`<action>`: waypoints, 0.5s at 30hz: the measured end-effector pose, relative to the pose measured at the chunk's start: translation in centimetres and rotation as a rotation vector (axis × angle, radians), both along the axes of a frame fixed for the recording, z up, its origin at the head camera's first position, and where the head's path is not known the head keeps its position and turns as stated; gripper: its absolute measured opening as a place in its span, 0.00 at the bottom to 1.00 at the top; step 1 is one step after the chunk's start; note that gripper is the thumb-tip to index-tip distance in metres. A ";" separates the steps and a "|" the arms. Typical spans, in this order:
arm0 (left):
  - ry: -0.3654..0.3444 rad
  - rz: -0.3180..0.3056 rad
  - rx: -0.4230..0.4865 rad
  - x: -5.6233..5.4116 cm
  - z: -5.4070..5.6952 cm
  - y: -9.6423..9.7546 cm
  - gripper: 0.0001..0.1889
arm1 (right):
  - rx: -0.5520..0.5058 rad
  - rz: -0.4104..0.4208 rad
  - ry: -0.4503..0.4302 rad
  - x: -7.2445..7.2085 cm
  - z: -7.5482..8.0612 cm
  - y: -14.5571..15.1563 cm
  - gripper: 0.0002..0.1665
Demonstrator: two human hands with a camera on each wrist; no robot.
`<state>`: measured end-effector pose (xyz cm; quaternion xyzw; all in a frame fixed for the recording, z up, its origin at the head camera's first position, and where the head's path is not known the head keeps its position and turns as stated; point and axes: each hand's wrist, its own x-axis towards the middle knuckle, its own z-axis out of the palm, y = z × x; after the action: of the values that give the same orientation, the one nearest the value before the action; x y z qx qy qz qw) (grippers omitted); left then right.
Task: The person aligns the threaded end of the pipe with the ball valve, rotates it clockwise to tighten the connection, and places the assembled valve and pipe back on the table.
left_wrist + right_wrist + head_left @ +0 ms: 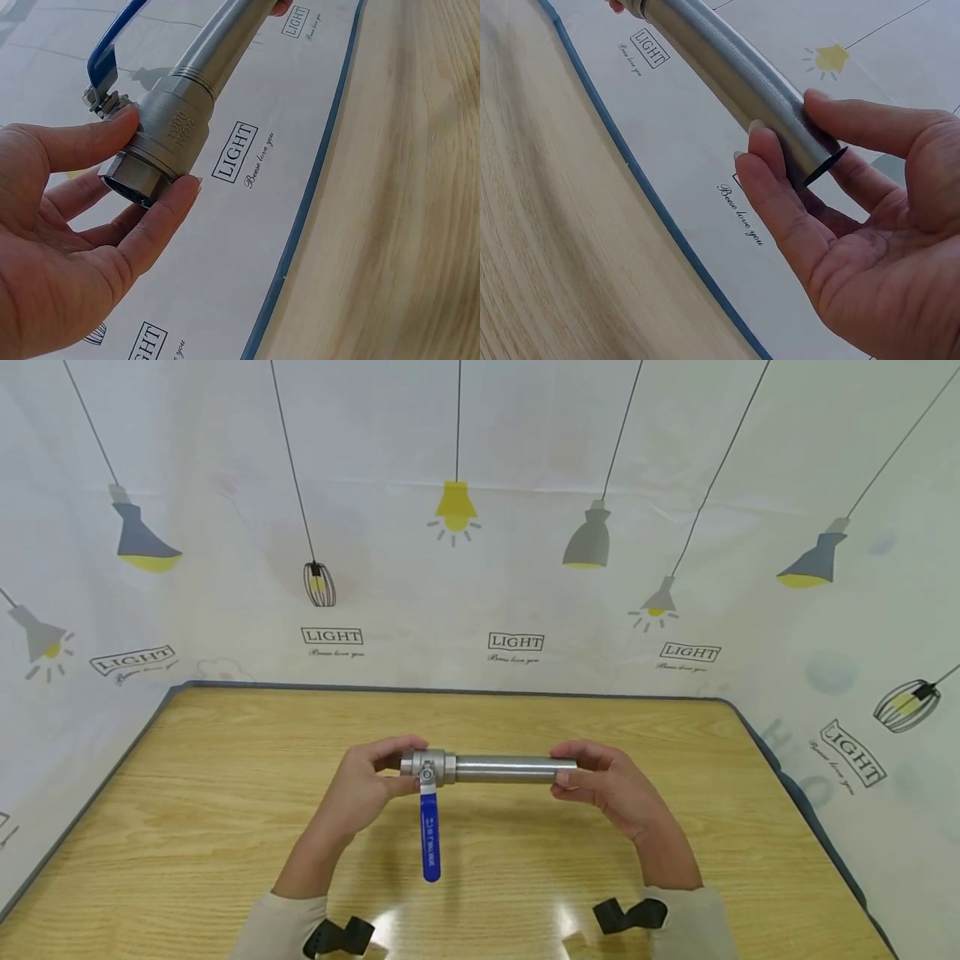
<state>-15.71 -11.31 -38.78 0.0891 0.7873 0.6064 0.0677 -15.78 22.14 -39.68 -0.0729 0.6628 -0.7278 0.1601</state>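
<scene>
A steel ball valve (431,766) with a blue lever handle (431,839) is joined to a straight steel pipe (513,767). Both are held level above the table. My left hand (363,787) grips the valve's open hexagonal end between thumb and fingers; raised lettering "1000 WOG" shows on the valve body (176,124) in the left wrist view. At the other end, my right hand (615,785) pinches the pipe near its open rim, which the right wrist view shows as a dark hollow mouth. In the head view the lever points toward me.
The wooden table (225,827) spreads beneath both hands, bordered by a dark blue edge strip (450,692). Behind and beside it hangs a white cloth (405,568) printed with lamps and "LIGHT" lettering. Black straps (630,914) hang at both wrists.
</scene>
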 end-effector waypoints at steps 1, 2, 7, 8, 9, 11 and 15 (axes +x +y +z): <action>0.001 0.000 -0.002 0.0 0.0 0.0 0.21 | 0.007 0.003 0.000 0.0 0.0 0.1 0.17; 0.002 0.000 -0.002 0.0 0.0 0.0 0.21 | 0.014 0.006 0.000 0.0 0.0 0.1 0.17; -0.002 0.003 -0.002 0.0 -0.1 0.0 0.21 | 0.022 0.021 0.018 0.0 -0.2 0.2 0.19; -0.003 0.004 -0.001 0.0 -0.1 0.0 0.21 | 0.017 0.019 0.023 0.0 -0.2 0.2 0.18; -0.004 0.005 0.000 -0.1 -0.1 0.0 0.21 | 0.012 0.017 0.026 0.1 -0.2 0.2 0.18; -0.005 0.007 0.002 -0.1 -0.1 0.0 0.21 | 0.002 0.009 0.032 0.0 -0.2 0.1 0.17; -0.004 0.010 -0.002 -0.1 -0.1 0.1 0.21 | -0.013 -0.004 0.030 0.0 -0.3 0.1 0.17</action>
<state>-15.82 -11.24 -38.91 0.0839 0.7882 0.6061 0.0663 -15.78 22.26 -39.99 -0.0835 0.6604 -0.7314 0.1482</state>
